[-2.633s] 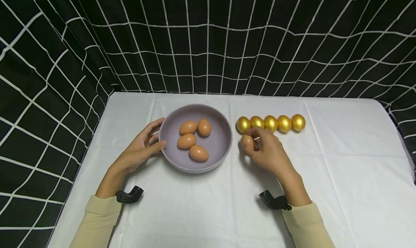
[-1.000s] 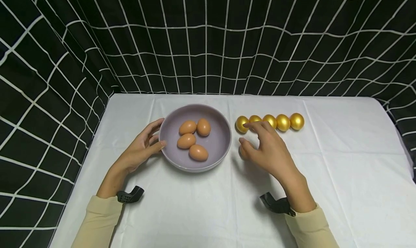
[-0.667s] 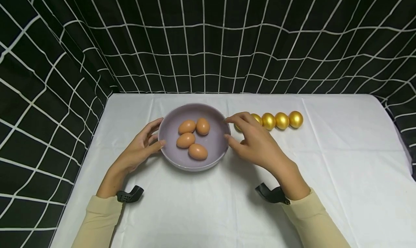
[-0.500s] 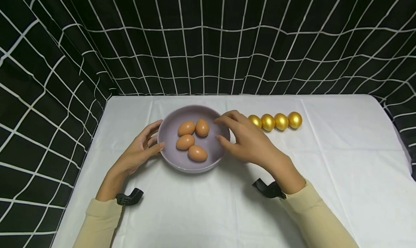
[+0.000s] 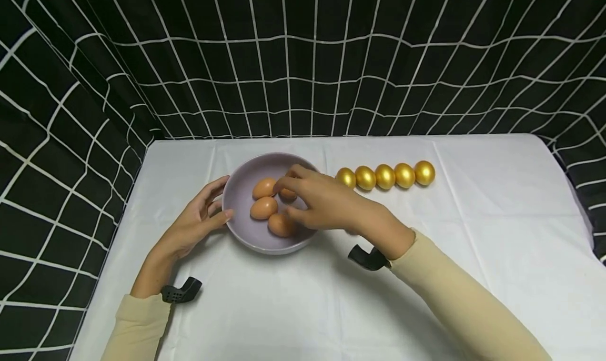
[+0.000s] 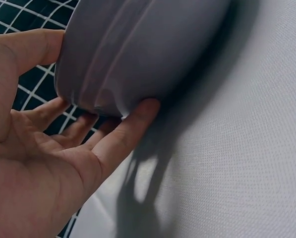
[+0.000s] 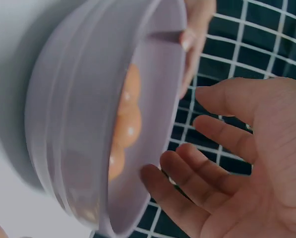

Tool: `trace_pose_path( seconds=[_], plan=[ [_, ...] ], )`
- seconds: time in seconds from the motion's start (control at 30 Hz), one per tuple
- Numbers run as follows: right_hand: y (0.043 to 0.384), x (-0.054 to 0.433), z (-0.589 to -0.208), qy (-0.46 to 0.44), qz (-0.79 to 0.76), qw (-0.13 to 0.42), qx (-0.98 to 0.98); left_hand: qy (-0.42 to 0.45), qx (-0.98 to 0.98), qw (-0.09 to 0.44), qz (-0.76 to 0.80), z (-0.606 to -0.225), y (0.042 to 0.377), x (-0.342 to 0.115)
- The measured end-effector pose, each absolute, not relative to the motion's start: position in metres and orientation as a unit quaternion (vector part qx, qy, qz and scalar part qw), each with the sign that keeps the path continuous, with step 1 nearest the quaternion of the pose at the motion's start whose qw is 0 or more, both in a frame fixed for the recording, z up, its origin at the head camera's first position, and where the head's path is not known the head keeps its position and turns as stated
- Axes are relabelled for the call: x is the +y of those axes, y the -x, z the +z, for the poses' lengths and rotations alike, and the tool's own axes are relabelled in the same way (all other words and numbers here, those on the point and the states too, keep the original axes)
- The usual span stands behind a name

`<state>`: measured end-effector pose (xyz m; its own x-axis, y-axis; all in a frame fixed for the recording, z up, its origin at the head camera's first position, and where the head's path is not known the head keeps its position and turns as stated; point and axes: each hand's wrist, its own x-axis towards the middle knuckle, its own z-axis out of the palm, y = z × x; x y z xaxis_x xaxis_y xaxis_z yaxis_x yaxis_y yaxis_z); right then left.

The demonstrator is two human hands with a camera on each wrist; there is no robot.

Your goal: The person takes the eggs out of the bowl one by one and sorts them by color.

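Observation:
My right hand (image 5: 312, 198) is over the lavender bowl (image 5: 243, 229), fingers apart and slightly bent. In the right wrist view its fingertips are above the rim and hold nothing. Beneath it lie several brown eggs (image 5: 263, 208), some partly covered by the fingers. My left hand (image 5: 191, 224) rests its spread thumb and fingers against the bowl's left side. The left wrist view shows fingertips touching the outer wall. Another brown egg (image 5: 352, 232) lies on the table, mostly hidden beneath my right wrist; its edge also shows in the right wrist view.
Several golden eggs (image 5: 385, 177) stand in a row right of the bowl. A white cloth (image 5: 284, 308) covers the table. Black curtain (image 5: 303, 61) with a white grid lies behind and at the sides.
My right hand has let go of a brown egg on the table before the golden row, then moved left over the bowl. My left hand has stayed at the bowl.

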<state>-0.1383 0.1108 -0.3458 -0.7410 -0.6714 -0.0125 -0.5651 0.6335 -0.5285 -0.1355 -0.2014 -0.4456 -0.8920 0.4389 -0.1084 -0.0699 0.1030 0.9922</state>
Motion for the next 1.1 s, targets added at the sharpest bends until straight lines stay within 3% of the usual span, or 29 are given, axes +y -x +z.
trace_pose_path(
  seconds=[1.1],
  plan=[
    [0.152, 0.065, -0.361, 0.423, -0.073, 0.212, 0.878, -0.128, 0.708, 0.196, 0.667, -0.447, 0.136, -0.204]
  ],
)
